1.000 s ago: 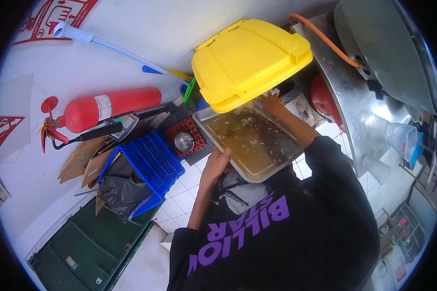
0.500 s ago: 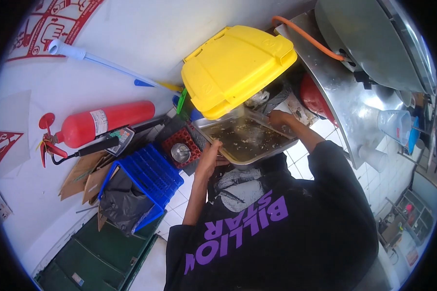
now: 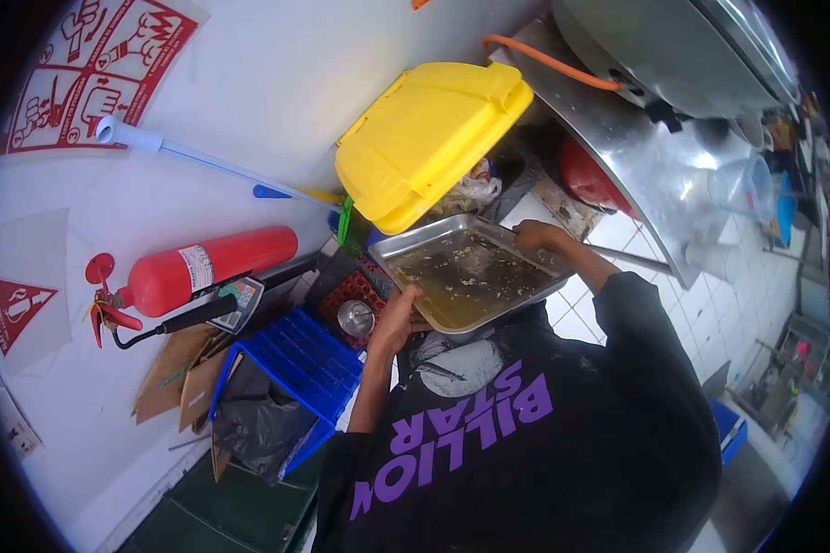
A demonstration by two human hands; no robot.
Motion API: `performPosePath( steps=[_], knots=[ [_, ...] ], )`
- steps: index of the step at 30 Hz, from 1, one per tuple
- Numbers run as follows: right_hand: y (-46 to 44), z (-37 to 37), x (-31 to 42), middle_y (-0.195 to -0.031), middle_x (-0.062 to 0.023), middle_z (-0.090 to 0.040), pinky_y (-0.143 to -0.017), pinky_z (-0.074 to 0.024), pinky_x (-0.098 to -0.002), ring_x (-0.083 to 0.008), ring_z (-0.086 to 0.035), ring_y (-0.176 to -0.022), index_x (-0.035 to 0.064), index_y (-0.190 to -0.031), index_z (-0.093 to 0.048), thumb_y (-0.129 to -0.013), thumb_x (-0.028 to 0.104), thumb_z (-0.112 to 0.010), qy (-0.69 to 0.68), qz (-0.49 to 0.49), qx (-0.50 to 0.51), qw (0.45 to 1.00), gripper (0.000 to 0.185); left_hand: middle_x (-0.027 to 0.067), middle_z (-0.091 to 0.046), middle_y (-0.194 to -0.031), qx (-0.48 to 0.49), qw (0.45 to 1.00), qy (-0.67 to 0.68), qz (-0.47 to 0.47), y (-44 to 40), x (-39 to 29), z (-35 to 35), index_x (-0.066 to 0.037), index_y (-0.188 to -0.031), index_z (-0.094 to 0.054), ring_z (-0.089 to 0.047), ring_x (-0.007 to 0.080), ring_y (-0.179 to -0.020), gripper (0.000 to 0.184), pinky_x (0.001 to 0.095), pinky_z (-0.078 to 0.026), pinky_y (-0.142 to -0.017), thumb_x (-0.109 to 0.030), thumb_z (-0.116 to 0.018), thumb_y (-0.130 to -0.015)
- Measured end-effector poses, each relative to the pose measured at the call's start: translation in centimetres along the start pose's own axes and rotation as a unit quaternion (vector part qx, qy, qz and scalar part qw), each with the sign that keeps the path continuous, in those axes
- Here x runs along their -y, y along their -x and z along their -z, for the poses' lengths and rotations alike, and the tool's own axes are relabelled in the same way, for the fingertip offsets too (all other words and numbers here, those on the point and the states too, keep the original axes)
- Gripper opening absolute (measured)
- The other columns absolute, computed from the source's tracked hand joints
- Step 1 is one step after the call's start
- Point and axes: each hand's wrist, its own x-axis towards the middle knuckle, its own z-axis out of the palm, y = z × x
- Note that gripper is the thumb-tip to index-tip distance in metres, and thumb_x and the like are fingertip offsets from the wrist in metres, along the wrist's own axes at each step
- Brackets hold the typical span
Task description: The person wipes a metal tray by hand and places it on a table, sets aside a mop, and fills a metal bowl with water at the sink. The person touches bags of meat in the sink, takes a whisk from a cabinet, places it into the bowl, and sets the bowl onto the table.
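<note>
"Looking closest in first, what is there?"

"A black shirt (image 3: 563, 461), then the left hand (image 3: 399, 318), closed on the near-left rim of a metal tray (image 3: 424, 236), its thumb over the edge."

"And the tray itself?"

"Held in front of the torso, between the two hands, with its nearest corner just over the shirt in this view. Brownish liquid (image 3: 443, 286) with pale bits lies in it. From the left hand, it stretches away and to the right."

"The right hand?"

"The right hand (image 3: 537, 237) is farther out, curled at the far-right rim. It seems to grip the edge, though its fingertips are hidden. So the left is nearer the body."

"Which way does the tray point?"

"Its far-left end faces the yellow lid (image 3: 424, 138), just beside it; I can't tell whether they touch. Foreshortening blurs the long axis, but I judge it runs from that end back toward the near right, passing between the hands."

"Beyond that?"

"A red fire extinguisher (image 3: 212, 267) by the pale wall (image 3: 249, 74), well apart from the tray."
</note>
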Motion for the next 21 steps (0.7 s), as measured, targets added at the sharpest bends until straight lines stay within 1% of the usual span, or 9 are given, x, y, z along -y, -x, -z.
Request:
performPosePath(
  steps=[3,5,6,11,13,14,17,19,21],
  knots=[
    [3.7,-0.4,-1.2,-0.107,-0.0199,-0.061,-0.082,-0.0468,-0.0370,-0.0312,-0.059,-0.095,-0.0028,-0.109,-0.059,-0.077,0.025,-0.055,-0.050,0.047,-0.006,0.998,0.043,0.0201,-0.051,-0.115,-0.001,1.000,-0.025,-0.009,0.4,1.4,1.1,-0.001,-0.127,-0.032,-0.057,0.0338,-0.098,0.053,0.0446,-0.052,-0.078,-0.030,-0.042,-0.083],
    [8.0,-1.8,-1.6,-0.108,-0.0184,-0.061,-0.085,-0.0452,-0.0360,-0.0285,-0.058,-0.097,-0.0037,-0.112,-0.057,-0.077,0.029,-0.058,-0.241,0.044,0.012,0.969,0.048,0.0132,-0.056,-0.112,-0.002,1.000,-0.021,0.010,1.1,2.6,1.7,-0.004,-0.126,-0.039,-0.061,0.0254,-0.093,0.047,0.0399,-0.055,-0.072,-0.031,-0.041,-0.087],
    [9.3,-3.6,-2.7,-0.108,-0.0174,-0.061,-0.086,-0.0439,-0.0349,-0.0271,-0.057,-0.098,-0.0031,-0.114,-0.057,-0.077,0.030,-0.060,-0.264,0.041,-0.051,0.962,0.050,0.0114,-0.056,-0.112,0.003,1.000,-0.019,0.019,2.1,2.5,1.1,-0.005,-0.124,-0.041,-0.061,0.0237,-0.092,0.045,0.0398,-0.055,-0.071,-0.027,-0.042,-0.086],
    [18.7,-11.8,-5.0,-0.102,-0.0180,-0.062,-0.082,-0.0440,-0.0319,-0.0224,-0.057,-0.093,-0.0033,-0.110,-0.059,-0.074,0.032,-0.063,-0.333,-0.030,-0.184,0.924,0.051,0.0100,-0.057,-0.109,0.067,0.992,-0.098,0.053,3.0,4.0,-1.4,-0.004,-0.121,-0.043,-0.061,0.0212,-0.090,0.043,0.0392,-0.053,-0.072,-0.021,-0.045,-0.082],
    [22.3,-15.7,-5.5,-0.091,-0.0194,-0.061,-0.077,-0.0427,-0.0366,-0.0277,-0.057,-0.086,0.0019,-0.094,-0.065,-0.076,0.033,-0.056,-0.369,-0.058,-0.211,0.904,0.037,0.0095,-0.058,-0.107,0.087,0.985,-0.134,0.060,2.4,5.0,-2.6,-0.004,-0.120,-0.044,-0.061,0.0203,-0.089,0.042,0.0384,-0.052,-0.073,-0.019,-0.046,-0.081],
    [24.5,-17.5,-5.2,-0.085,-0.0196,-0.062,-0.075,-0.0428,-0.0355,-0.0278,-0.058,-0.081,0.0000,-0.086,-0.065,-0.074,0.028,-0.056,-0.441,-0.058,-0.257,0.858,0.032,0.0090,-0.058,-0.106,0.119,0.979,-0.139,0.085,1.5,6.1,-2.8,-0.004,-0.120,-0.044,-0.060,0.0197,-0.089,0.042,0.0369,-0.052,-0.075,-0.019,-0.047,-0.080],
    [27.6,-23.1,-7.1,-0.088,-0.0143,-0.065,-0.076,-0.0448,-0.0298,-0.0206,-0.058,-0.081,-0.0032,-0.096,-0.064,-0.072,0.025,-0.059,-0.414,-0.142,-0.252,0.863,0.038,0.0076,-0.058,-0.103,0.207,0.952,-0.177,0.141,0.2,7.4,-5.2,-0.003,-0.120,-0.044,-0.059,0.0178,-0.090,0.042,0.0321,-0.051,-0.077,-0.017,-0.047,-0.080],
    [30.5,-25.1,-6.0,-0.088,-0.0136,-0.064,-0.076,-0.0447,-0.0296,-0.0192,-0.058,-0.082,-0.0047,-0.097,-0.064,-0.073,0.021,-0.057,-0.430,-0.172,-0.244,0.852,0.036,0.0081,-0.052,-0.112,0.241,0.931,-0.225,0.156,-0.5,8.1,-6.8,-0.004,-0.128,-0.038,-0.052,0.0185,-0.099,0.054,0.0346,-0.046,-0.080,-0.020,-0.048,-0.078],
    [32.6,-28.4,-5.3,-0.090,-0.0127,-0.064,-0.077,-0.0445,-0.0292,-0.0192,-0.058,-0.083,-0.0069,-0.102,-0.061,-0.075,0.018,-0.058,-0.584,-0.182,-0.318,0.724,0.037,0.0060,-0.053,-0.105,0.287,0.919,-0.241,0.120,-2.7,10.0,-7.3,-0.002,-0.125,-0.040,-0.051,0.0161,-0.091,0.052,0.0286,-0.043,-0.078,-0.017,-0.050,-0.076]
  ],
)
